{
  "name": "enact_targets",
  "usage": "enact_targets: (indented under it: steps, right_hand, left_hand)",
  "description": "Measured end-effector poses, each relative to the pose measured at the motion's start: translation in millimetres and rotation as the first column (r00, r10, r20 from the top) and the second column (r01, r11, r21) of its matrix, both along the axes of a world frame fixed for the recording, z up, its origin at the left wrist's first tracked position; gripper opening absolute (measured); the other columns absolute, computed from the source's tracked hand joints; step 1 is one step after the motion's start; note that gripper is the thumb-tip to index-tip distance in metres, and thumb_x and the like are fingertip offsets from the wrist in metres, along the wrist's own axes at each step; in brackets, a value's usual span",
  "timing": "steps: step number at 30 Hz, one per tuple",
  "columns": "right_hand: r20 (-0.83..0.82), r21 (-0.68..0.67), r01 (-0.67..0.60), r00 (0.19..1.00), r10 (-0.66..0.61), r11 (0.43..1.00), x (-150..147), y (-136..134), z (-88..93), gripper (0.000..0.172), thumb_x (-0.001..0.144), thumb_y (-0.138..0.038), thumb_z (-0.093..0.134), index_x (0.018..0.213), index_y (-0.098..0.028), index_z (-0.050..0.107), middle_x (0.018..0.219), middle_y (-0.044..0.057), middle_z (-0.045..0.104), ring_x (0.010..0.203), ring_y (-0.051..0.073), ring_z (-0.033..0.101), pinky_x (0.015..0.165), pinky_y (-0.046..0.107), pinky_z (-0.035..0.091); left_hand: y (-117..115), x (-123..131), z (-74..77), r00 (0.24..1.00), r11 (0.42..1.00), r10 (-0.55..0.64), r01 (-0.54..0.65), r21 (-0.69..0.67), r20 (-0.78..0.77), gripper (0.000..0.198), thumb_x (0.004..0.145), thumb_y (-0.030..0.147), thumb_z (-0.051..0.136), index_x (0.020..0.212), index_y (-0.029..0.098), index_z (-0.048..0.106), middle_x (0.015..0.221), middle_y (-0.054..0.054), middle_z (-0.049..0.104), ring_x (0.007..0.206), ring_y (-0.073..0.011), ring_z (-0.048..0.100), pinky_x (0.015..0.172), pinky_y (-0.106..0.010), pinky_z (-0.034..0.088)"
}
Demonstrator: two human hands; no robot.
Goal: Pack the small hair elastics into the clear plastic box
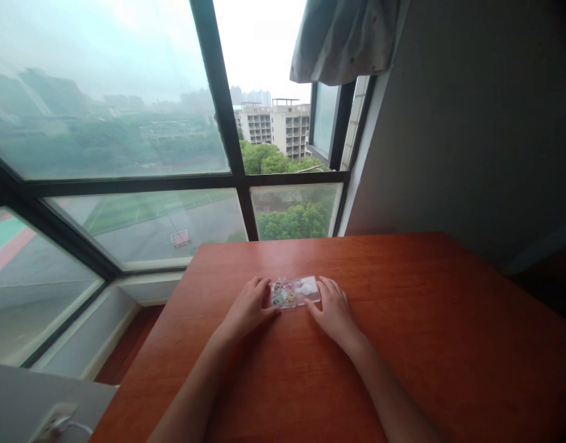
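A small clear plastic case (283, 304) lies opened flat on the wooden table. Several small coloured loops (278, 300), perhaps hair ties, sit in its left half; they are too small to make out surely. My left hand (247, 311) grips the left end of the case, thumb at the near edge and fingers at the far side. On the other end, my right hand (333, 309) holds the clear lid (307, 290) in the same way, thumb near its front corner. A whitish patch shows on the lid. My palms hide both outer ends.
The reddish-brown table (403, 344) stretches around the case, its far edge close to the windows. A dark window frame (239, 179) and a grey curtain (345, 43) stand beyond. A white plug (59, 424) is in a socket at lower left.
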State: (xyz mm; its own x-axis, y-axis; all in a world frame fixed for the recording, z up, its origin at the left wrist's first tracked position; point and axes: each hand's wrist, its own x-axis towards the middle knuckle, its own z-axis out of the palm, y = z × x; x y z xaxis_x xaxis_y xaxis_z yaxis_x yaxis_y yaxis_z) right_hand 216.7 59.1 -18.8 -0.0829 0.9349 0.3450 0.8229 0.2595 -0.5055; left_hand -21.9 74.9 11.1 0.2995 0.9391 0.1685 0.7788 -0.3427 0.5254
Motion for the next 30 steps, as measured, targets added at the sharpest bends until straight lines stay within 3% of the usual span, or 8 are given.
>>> enact_targets:
  steps: [5,10,22,26,30]
  right_hand:
    - [-0.274,0.000,-0.150,0.951,0.144,0.989,-5.1,-4.0,9.0,0.051,0.083,-0.027,0.055,0.132,-0.020,0.042,0.125,0.011,0.059,0.114,0.022,0.056,0.098,0.037,0.046]
    - [-0.151,0.068,-0.330,0.930,0.336,0.942,-11.5,-11.7,16.8,0.047,0.081,-0.021,0.056,0.128,-0.020,0.050,0.130,0.010,0.054,0.123,0.023,0.047,0.108,0.041,0.038]
    - [-0.034,0.067,-0.347,0.936,0.350,0.935,-10.2,-11.3,19.8,0.032,0.079,-0.025,0.066,0.111,-0.026,0.067,0.134,0.008,0.050,0.129,0.027,0.038,0.108,0.046,0.036]
    - [-0.080,0.030,-0.370,0.925,0.371,0.929,-8.4,-9.9,14.0,0.034,0.078,-0.025,0.067,0.113,-0.025,0.066,0.145,0.009,0.040,0.138,0.028,0.027,0.111,0.050,0.031]
    - [-0.113,-0.009,-0.414,0.905,0.411,0.910,-4.6,-8.4,12.0,0.038,0.080,-0.025,0.065,0.118,-0.024,0.062,0.145,0.010,0.041,0.137,0.027,0.032,0.111,0.047,0.032]
  left_hand:
    - [-7.4,12.1,0.1,0.999,0.999,-0.036,0.036,0.012,0.000,0.060,0.064,0.035,0.079,0.118,0.022,0.055,0.117,-0.009,0.056,0.109,-0.0276,0.053,0.093,-0.038,0.044]
    - [-13.0,22.5,-1.4,0.999,0.998,-0.046,0.047,0.035,-0.024,0.058,0.067,0.036,0.077,0.117,0.021,0.053,0.116,-0.009,0.055,0.109,-0.0270,0.052,0.093,-0.038,0.042]
    - [-15.0,30.5,-0.6,0.995,0.995,-0.089,0.091,0.039,-0.055,0.048,0.068,0.034,0.076,0.108,0.020,0.054,0.111,-0.008,0.055,0.102,-0.0252,0.052,0.088,-0.036,0.043]
    - [-16.0,33.3,-0.5,0.992,0.994,-0.103,0.106,0.039,-0.067,0.046,0.068,0.035,0.076,0.106,0.021,0.053,0.110,-0.007,0.054,0.100,-0.0246,0.052,0.087,-0.037,0.043]
    - [-15.9,33.3,-0.7,0.991,0.992,-0.112,0.116,0.052,-0.068,0.048,0.069,0.039,0.076,0.108,0.021,0.052,0.111,-0.007,0.054,0.101,-0.0251,0.052,0.088,-0.038,0.043]
